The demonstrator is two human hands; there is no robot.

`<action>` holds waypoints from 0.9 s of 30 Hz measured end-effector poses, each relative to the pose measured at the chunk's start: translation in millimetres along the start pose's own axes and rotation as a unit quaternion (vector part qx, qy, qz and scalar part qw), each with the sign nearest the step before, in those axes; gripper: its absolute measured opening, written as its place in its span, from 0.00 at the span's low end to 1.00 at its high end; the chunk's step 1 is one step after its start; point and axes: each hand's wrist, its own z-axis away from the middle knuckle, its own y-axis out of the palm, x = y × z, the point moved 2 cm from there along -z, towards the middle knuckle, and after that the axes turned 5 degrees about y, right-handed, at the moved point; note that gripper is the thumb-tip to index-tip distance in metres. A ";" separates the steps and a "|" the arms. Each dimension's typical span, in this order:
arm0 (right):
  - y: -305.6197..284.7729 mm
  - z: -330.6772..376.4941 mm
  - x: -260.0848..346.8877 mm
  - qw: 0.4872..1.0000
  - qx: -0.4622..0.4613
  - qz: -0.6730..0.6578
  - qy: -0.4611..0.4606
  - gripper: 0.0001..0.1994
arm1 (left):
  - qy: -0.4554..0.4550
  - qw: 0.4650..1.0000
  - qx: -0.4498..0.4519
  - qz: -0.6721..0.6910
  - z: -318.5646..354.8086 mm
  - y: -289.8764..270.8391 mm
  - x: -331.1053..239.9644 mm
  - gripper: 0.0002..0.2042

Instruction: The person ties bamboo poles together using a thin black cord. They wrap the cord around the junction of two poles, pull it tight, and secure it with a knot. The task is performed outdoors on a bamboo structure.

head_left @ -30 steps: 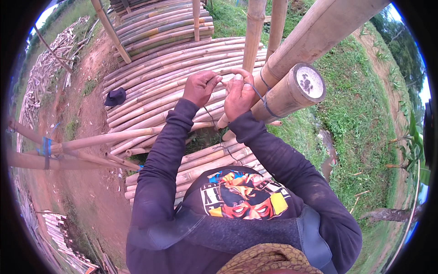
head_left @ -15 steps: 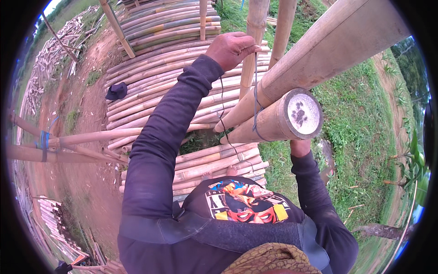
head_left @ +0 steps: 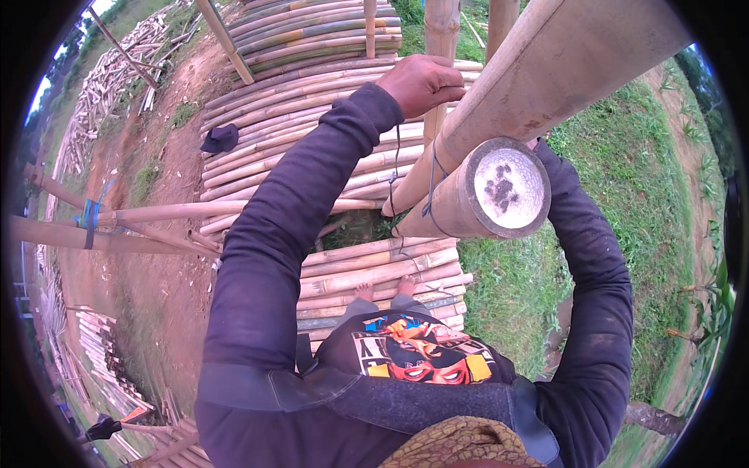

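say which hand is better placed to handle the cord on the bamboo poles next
Left, probably: the left hand is in plain view, just above the cord in the picture. The right hand is mostly hidden behind the bamboo poles, so its grip cannot be judged.

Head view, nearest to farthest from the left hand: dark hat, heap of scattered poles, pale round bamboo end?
From the left hand:
1. pale round bamboo end: to its right and lower in the picture
2. dark hat: to its left, by the laid poles' left ends
3. heap of scattered poles: far left, beyond the bare dirt
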 end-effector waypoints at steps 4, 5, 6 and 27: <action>-12.4 21.5 11.6 0.999 -0.031 0.033 0.003 0.13 | -0.092 0.990 0.072 -0.082 15.6 -30.4 -53.1 0.16; -13.7 26.3 14.1 0.999 -0.043 0.033 0.007 0.13 | -0.101 0.979 0.112 -0.138 26.5 -48.1 -78.9 0.23; -15.3 35.3 17.1 0.998 -0.052 -0.001 0.030 0.11 | -0.107 0.975 0.168 -0.096 39.7 -69.4 -110.1 0.28; 38.8 121.1 50.7 0.890 -0.140 -0.360 0.241 0.09 | -0.254 0.896 0.364 0.014 46.1 -226.6 -545.4 0.24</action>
